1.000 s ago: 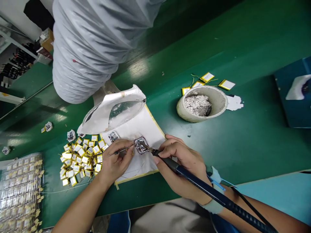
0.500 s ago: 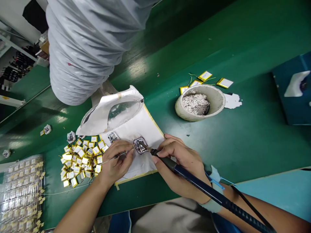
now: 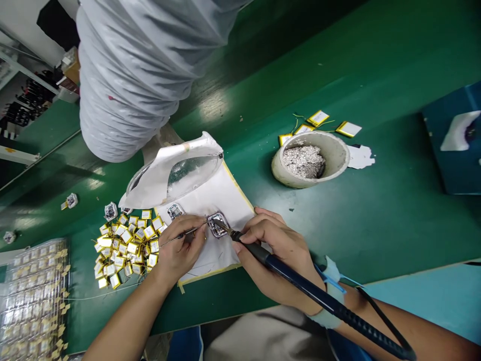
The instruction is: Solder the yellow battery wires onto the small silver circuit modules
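Two hands work here: one left hand, one right hand, with one soldering iron, one pair of tweezers, two metal pieces, one bowl, and four yellow-edged cells.

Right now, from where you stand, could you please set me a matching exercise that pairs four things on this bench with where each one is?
Things:
1. Soldering iron
2. Tweezers
3. Silvery scraps
4. Yellow-edged pouch cells

Places:
A. In the pale pot
B. In a loose heap beside the white sheet
C. In the right hand
D. In the left hand

Pairs: 1-C, 2-D, 3-A, 4-B
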{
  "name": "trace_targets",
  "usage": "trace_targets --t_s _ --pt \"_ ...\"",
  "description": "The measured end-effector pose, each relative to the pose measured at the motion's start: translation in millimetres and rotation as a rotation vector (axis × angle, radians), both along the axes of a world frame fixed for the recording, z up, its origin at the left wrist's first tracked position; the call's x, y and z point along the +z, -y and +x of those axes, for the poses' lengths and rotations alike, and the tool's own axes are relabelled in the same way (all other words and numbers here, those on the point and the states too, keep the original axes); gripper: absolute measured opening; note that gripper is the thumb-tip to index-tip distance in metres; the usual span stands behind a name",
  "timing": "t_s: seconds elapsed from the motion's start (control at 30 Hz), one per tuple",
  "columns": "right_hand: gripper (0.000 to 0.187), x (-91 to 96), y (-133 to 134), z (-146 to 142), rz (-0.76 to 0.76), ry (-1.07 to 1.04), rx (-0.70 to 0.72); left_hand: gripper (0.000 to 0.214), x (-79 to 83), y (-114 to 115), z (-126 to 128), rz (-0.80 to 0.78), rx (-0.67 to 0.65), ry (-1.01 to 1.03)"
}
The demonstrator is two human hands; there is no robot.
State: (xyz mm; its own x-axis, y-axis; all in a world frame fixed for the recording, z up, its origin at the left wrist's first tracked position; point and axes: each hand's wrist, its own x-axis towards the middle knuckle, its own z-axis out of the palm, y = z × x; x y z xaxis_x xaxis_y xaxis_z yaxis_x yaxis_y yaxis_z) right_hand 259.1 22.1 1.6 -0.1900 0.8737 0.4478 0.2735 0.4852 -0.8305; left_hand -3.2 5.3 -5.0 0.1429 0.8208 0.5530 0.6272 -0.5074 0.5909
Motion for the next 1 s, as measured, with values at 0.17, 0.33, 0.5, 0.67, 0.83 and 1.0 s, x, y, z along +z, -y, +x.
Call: trace_targets --t_s 0.17,0.33,0.5,0.67,0.83,1.0 --pt "0.022 1.0 -0.8 -1.0 -0.006 0.005 -0.004 0.024 -2.3 -0.1 -0.4 -0.001 0.008 0.003" --pt "0.023 1.2 -1.4 0.7 -0.004 -0.039 -0.022 0.023 -2.9 0.7 -0.8 0.013 0.009 0.023" --pt "0.023 0.5 -1.2 1.5 -0.032 -0.075 -0.03 0.028 -1.1 0.2 -1.4 0.031 -0.067 0.058" --pt "0.022 -0.6 -0.3 -0.5 -0.019 -0.062 -0.047 0.026 -0.7 -3.1 -0.4 0.027 -0.063 0.042" --pt "0.023 -0.7 -0.9 -0.3 0.0 -0.033 -0.035 0.021 -1.1 -4.3 1.4 0.026 -0.003 0.003" --pt "0.021 -0.6 -1.3 1.4 -0.016 -0.008 -0.028 0.019 0.2 -3.9 2.0 0.033 0.003 -0.026"
